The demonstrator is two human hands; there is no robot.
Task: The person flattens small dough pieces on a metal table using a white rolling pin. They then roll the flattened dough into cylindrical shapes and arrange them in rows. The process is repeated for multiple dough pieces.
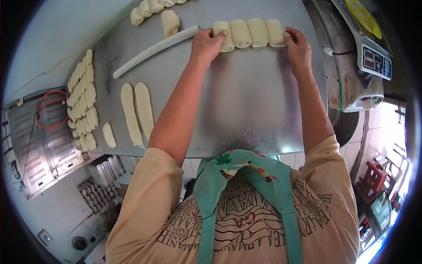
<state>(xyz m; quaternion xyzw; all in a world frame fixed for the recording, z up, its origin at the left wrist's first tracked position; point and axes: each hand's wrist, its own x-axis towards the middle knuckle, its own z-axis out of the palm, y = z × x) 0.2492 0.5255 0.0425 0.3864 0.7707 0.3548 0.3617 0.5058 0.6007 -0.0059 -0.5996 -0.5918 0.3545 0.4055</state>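
Several pale rolled-up dough pieces [249, 34] sit side by side in a row on the metal table [246, 97]. At the row's left end, my left hand [207, 45] grips the outermost roll, its thumb laid on the dough. My right hand [299, 47] is closed against the roll at the right end, fingertips on its side. A long white rolling pin [154, 53] lies slantwise, its upper end by my left hand. Beyond the pin stands a single dough roll [170, 23].
Two flat dough strips [131, 110] lie left of my left forearm, beside a small dough piece [109, 134]. Many dough pieces [82, 101] line the table's left edge; another row [154, 6] is at the far side. A digital scale [373, 57] stands at right.
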